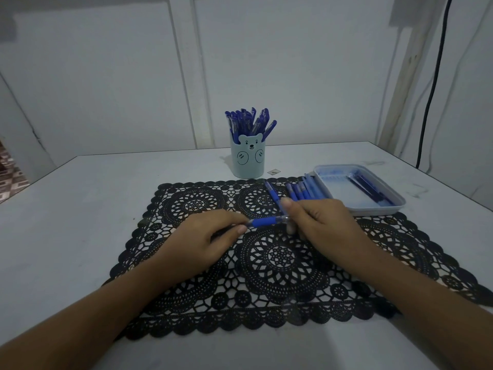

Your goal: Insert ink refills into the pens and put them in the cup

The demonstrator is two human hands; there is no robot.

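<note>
Head view: at the middle of the surface (80, 209), our left hand (202, 236) pinches a pen (262, 222) while our right hand (317, 222) grips its right end. Assembly is under way, we judge. Next, it must reach the far cup (248, 158).

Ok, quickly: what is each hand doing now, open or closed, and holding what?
Left hand: closed, gripping the pen by its barrel.
Right hand: closed, pinching the other end of the same pen.
</note>
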